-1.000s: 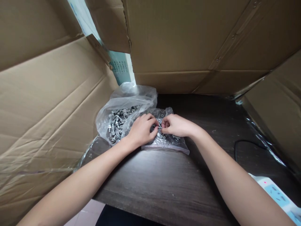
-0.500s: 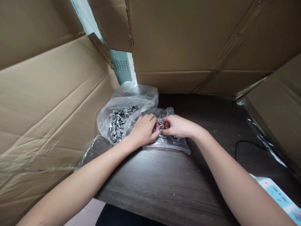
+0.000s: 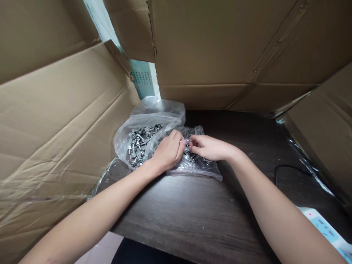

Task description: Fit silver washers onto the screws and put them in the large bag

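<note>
The left hand (image 3: 168, 151) was curled nearly closed and the right hand (image 3: 202, 146) loosely pinched, their fingertips close together; whether either gripped a fastener could not be told. Both were over a flattened clear plastic bag (image 3: 192, 171) with metal bolts (image 3: 195, 157) on or in it, just right of an open, bolt-filled translucent bag (image 3: 121, 141) on the dark wood-grain table (image 3: 192, 209)

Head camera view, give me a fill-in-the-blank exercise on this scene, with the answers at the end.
1. The bag of metal fasteners lies to the ____ of the flat bag.
2. Of the left hand and the right hand, the ____ one is nearer the power strip.
3. The small light on the power strip glows ____.
4. The brown panel behind the dark table is ____.

Missing words: left; right; red; cardboard.
</note>
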Demonstrator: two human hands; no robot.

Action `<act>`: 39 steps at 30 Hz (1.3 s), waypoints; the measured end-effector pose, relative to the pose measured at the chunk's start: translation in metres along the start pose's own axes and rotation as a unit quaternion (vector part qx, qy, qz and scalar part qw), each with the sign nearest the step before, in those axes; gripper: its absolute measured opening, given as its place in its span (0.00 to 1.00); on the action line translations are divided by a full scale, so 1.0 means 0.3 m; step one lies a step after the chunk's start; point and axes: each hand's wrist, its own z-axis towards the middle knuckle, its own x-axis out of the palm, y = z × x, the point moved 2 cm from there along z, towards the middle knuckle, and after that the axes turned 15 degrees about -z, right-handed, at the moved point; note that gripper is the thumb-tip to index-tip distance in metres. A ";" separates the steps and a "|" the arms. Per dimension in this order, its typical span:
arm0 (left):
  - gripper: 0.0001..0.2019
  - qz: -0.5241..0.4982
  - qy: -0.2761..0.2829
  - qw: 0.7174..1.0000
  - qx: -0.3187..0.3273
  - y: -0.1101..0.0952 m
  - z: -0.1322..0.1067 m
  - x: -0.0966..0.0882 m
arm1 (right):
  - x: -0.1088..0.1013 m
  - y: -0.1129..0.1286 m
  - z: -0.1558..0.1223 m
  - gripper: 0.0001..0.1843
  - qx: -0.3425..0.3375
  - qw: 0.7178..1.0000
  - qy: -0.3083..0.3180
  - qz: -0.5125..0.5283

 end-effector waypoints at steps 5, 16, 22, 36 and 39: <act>0.10 -0.020 -0.011 1.000 -0.004 0.003 -0.002 0.001 | -0.021 -0.005 0.001 0.04 0.009 0.987 -0.083 0.138; 0.06 -0.052 -0.022 0.998 -0.026 -0.003 -0.004 -0.009 | -0.042 0.006 -0.007 0.05 -0.009 0.973 -0.119 0.197; 0.06 -0.038 -0.021 0.999 -0.022 -0.008 -0.004 -0.009 | -0.054 0.025 -0.021 0.03 -0.032 0.985 -0.139 0.095; 0.08 0.038 0.003 0.999 -0.039 -0.002 -0.004 0.001 | -0.049 0.062 -0.017 0.01 -0.078 0.975 -0.209 0.003; 0.09 0.040 0.001 0.998 -0.040 0.000 -0.005 0.001 | -0.054 0.069 -0.024 0.01 -0.090 0.974 -0.208 -0.001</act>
